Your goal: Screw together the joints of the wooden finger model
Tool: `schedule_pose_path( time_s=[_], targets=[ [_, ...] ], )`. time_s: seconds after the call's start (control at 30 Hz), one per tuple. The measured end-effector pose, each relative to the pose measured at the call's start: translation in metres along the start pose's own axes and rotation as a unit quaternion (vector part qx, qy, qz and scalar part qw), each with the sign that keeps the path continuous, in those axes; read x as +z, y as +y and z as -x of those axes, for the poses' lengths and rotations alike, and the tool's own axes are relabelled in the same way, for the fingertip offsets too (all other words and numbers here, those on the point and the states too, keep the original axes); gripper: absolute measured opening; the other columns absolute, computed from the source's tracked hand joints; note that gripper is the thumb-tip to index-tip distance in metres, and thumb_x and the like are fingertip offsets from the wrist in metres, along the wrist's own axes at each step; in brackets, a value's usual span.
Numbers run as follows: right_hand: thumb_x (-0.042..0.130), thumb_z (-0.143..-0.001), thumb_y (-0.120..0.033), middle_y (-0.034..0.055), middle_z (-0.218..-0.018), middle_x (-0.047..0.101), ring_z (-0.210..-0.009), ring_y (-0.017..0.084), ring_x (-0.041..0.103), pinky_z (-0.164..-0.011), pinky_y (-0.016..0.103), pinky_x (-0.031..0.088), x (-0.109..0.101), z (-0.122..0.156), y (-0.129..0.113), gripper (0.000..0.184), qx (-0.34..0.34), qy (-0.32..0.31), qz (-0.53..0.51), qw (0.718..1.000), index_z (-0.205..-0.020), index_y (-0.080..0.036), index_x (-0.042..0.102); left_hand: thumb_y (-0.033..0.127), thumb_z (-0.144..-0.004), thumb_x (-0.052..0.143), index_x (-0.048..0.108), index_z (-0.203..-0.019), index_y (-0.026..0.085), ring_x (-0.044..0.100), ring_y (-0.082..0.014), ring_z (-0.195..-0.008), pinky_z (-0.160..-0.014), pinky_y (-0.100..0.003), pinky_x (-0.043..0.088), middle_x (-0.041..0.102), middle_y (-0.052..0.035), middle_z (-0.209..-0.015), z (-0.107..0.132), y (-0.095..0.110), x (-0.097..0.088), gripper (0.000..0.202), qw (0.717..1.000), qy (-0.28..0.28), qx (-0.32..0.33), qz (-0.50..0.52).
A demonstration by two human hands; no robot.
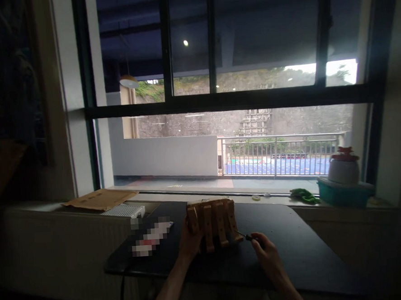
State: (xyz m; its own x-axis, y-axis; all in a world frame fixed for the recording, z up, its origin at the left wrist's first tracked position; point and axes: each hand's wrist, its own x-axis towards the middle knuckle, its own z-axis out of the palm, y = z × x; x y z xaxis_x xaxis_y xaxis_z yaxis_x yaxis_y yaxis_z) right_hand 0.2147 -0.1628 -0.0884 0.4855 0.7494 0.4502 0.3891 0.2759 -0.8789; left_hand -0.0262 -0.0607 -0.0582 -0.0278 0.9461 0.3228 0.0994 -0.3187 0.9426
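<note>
A brown wooden piece (221, 230) with several slat-like parts, each with small dark holes, is tilted over the black table (272, 218). My left hand (190, 241) is closed on its left side, the fingers partly hidden behind it. In my right hand (266, 248) is a screwdriver (248, 237) with a dark handle, the fingers wrapped round it. Its thin shaft points left, and the tip meets the lower right part of the wooden piece. Whether the tip sits in a screw is too small to tell.
Left on the table lies a blurred-out flat item (151, 239). Beyond it, a brown envelope (101, 199) and a white slatted object (124, 210) rest by the sill. A green cloth (304, 196) and a teal box (344, 192) bearing a white pot (343, 170) stand right, below the window.
</note>
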Motion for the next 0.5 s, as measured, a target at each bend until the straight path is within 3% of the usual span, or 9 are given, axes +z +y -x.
schedule_pose_path(
  time_s=[0.13, 0.33, 0.5],
  targets=[
    [0.056, -0.072, -0.041, 0.0088, -0.09, 0.072, -0.088, 0.027, 0.065, -0.08, 0.036, 0.049, -0.001, 0.003, 0.0, 0.034, -0.014, 0.01, 0.006, 1.0, -0.09, -0.016, 0.07, 0.02, -0.07, 0.067, 0.043, -0.124, 0.016, 0.056, -0.0264, -0.114, -0.097, -0.038, 0.044, 0.061, -0.0109, -0.12, 0.005, 0.005, 0.0, 0.06, 0.999, 0.017, 0.045, 0.0],
    [0.054, -0.074, -0.039, 0.0105, -0.097, 0.069, -0.091, 0.026, 0.064, -0.082, 0.035, 0.049, 0.002, 0.003, 0.004, 0.037, -0.052, 0.042, 0.004, 0.998, -0.097, -0.014, 0.067, 0.018, -0.06, 0.072, 0.049, -0.118, 0.016, 0.06, -0.0272, -0.107, -0.093, -0.04, 0.046, 0.065, -0.0087, -0.11, 0.014, 0.007, 0.0, 0.063, 0.993, 0.011, 0.112, -0.033],
    [0.054, -0.075, -0.04, 0.0086, -0.095, 0.069, -0.087, 0.024, 0.065, -0.077, 0.034, 0.051, 0.008, -0.003, 0.01, 0.034, -0.112, 0.029, 0.022, 0.993, -0.096, -0.017, 0.068, 0.015, -0.057, 0.072, 0.051, -0.118, 0.018, 0.058, -0.0287, -0.111, -0.094, -0.04, 0.045, 0.064, -0.0081, -0.113, 0.014, 0.005, -0.001, 0.064, 0.995, 0.015, 0.092, -0.033]
  ],
)
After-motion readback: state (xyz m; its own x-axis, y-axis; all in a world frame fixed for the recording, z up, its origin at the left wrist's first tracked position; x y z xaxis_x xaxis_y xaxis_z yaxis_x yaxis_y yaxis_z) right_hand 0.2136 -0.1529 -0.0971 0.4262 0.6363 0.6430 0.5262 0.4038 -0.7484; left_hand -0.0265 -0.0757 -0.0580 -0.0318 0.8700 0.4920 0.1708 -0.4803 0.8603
